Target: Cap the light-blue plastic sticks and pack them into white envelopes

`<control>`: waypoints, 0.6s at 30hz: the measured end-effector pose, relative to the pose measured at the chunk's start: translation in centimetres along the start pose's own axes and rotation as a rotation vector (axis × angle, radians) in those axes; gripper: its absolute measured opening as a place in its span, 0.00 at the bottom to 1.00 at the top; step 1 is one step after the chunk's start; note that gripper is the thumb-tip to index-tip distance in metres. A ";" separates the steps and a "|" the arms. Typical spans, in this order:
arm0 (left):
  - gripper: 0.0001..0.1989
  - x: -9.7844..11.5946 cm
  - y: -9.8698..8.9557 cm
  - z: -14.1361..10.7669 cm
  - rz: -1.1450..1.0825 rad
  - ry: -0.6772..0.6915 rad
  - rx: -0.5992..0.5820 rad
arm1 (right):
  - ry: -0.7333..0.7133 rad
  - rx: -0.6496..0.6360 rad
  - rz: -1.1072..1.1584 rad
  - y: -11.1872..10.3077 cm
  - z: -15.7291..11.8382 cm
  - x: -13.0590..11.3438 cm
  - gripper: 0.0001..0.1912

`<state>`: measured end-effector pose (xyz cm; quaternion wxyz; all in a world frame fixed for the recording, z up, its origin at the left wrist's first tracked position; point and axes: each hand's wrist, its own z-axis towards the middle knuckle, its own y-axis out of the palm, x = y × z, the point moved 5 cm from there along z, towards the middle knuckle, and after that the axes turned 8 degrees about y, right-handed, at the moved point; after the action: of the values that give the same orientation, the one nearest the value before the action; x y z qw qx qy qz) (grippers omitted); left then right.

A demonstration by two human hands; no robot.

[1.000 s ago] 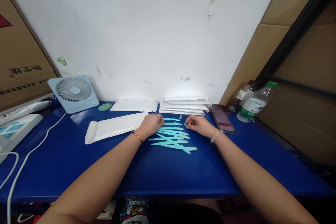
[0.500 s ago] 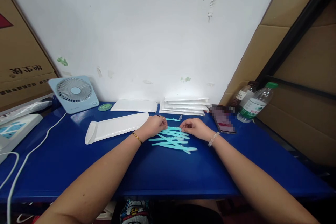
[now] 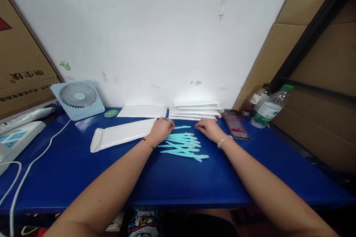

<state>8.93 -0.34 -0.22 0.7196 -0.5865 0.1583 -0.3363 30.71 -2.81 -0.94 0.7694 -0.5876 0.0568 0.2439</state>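
Several slim turquoise eyebrow razors (image 3: 183,144) lie fanned and crossed over one another on the blue table (image 3: 178,183). A single eyebrow razor (image 3: 183,127) lies apart, just beyond this pile. My left hand (image 3: 161,132) is closed, its fingertips at the left end of that single razor. To the right of it, my right hand (image 3: 209,129) is above the table with thumb and fingers pinched together. Whatever may be between those fingers is too small to make out. A white padded envelope (image 3: 125,133) lies left of my left hand, its flap end towards the left.
Behind the hands are another white envelope (image 3: 141,111) and a stack of white envelopes (image 3: 196,111) against the wall. A blue fan (image 3: 79,98) and a green disc (image 3: 111,113) stand left. On the right are a phone (image 3: 236,126) and two bottles (image 3: 268,113).
My left hand has shifted from the pile to the single razor's left end. My right hand has drawn back from the pile, up and right. The small clear piece beside the single razor no longer shows.
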 end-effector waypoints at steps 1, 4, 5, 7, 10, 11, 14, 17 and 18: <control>0.08 -0.1 0.0 0.1 -0.013 -0.011 -0.006 | 0.061 -0.013 0.026 -0.1 0.0 0.4 0.08; 0.07 -0.2 0.0 0.1 -0.037 -0.042 -0.019 | 0.249 -0.105 0.134 0.0 -0.2 1.7 0.06; 0.07 -0.2 0.0 0.1 -0.038 -0.047 -0.019 | 0.280 -0.135 0.161 0.2 -0.2 1.9 0.06; 0.07 -0.1 -0.1 0.0 -0.041 -0.043 -0.019 | 0.287 -0.161 0.169 0.3 -0.4 2.0 0.06; 0.08 0.1 -0.3 -0.1 -0.058 -0.038 -0.024 | 0.258 -0.153 0.172 0.1 -0.5 1.9 0.05; 0.08 0.1 -0.3 -0.1 -0.063 -0.039 -0.026 | 0.256 -0.155 0.194 0.1 -0.6 1.8 0.05; 0.08 0.0 -0.4 -0.1 -0.083 -0.045 -0.023 | 0.239 -0.175 0.259 -0.1 -0.9 1.4 0.07; 0.09 0.0 -0.5 -0.1 -0.102 -0.043 -0.013 | 0.197 -0.149 0.299 -0.3 -1.1 0.8 0.08; 0.09 0.0 -0.5 -0.1 -0.107 -0.041 -0.011 | 0.185 -0.132 0.319 -0.3 -1.0 0.7 0.08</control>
<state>8.70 -0.46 0.26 0.7005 -0.6048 0.1140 -0.3613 31.64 -3.65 -1.21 0.6724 -0.6401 0.2036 0.3109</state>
